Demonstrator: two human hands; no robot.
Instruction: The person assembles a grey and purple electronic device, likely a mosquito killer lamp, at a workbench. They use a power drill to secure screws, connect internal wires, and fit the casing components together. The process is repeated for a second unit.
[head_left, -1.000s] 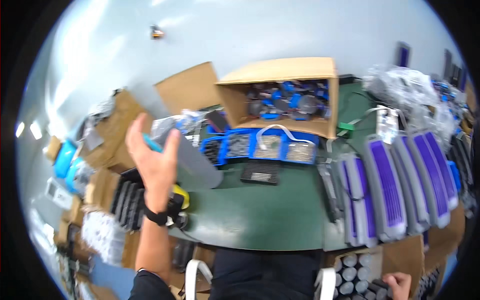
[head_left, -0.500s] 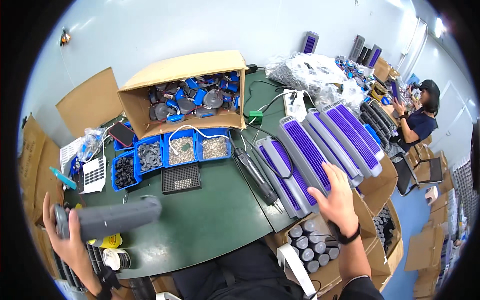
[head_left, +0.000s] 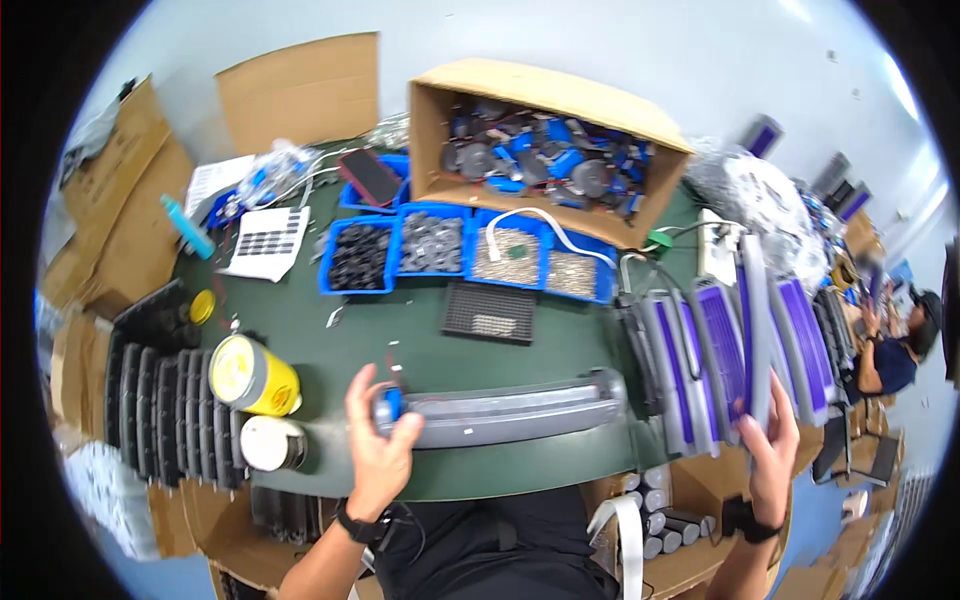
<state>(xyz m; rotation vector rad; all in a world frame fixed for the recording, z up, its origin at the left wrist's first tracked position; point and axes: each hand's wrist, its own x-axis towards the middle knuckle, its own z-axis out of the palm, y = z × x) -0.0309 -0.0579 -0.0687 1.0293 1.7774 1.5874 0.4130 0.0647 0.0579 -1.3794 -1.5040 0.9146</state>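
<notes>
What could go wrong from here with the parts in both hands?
The thin wires by the blue part might get tugged or pinched, as the left hand grips that end of the gray housing. The panel in the right hand stands close among other purple-and-gray panels, so it may scrape or shift them. A white cable lies across open blue bins of small parts; if pulled, it could spill them.

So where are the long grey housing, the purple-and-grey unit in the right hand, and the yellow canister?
Long grey housing (head_left: 512, 414), head view: middle of its body.
Purple-and-grey unit (head_left: 760, 325), head view: its grey side.
Yellow canister (head_left: 272, 386), head view: its yellow side.
</notes>
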